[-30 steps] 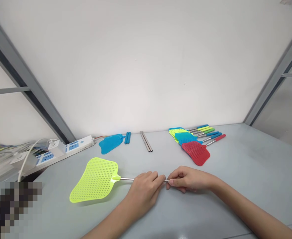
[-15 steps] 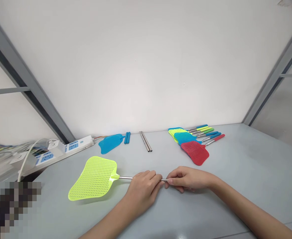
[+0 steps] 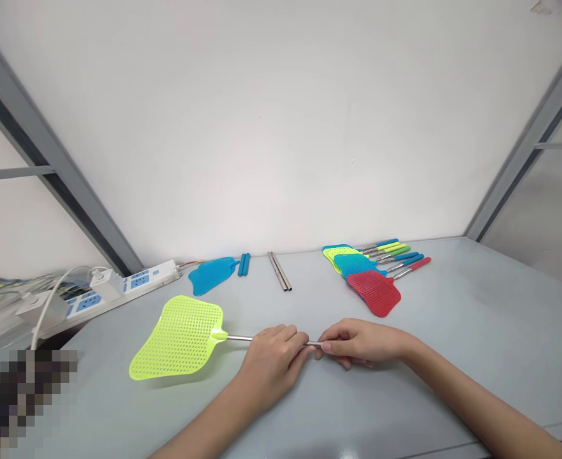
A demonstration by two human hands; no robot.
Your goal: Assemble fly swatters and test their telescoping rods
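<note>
A fly swatter with a yellow-green perforated head (image 3: pixel 178 338) and a thin metal rod lies across both my hands, its head out to the left. My left hand (image 3: pixel 275 357) is closed over the middle of the rod, knuckles up. Close beside it, my right hand (image 3: pixel 357 343) pinches the rod's right end between thumb and fingers. A short bit of bare metal shows between the two hands. Whatever is inside my right fingers at the rod's end is hidden.
Blue swatter heads (image 3: pixel 214 275) lie at the back left beside two blue handles (image 3: pixel 244 264). Two metal tubes (image 3: pixel 279 272) rest at the back middle. Several swatters with handles, a red one (image 3: pixel 375 293) in front, are stacked back right. A power strip (image 3: pixel 151 278) with cables runs along the left.
The swatter's head has tilted slightly upward and turned a little around its rod. Both hands keep their grip in nearly the same place.
</note>
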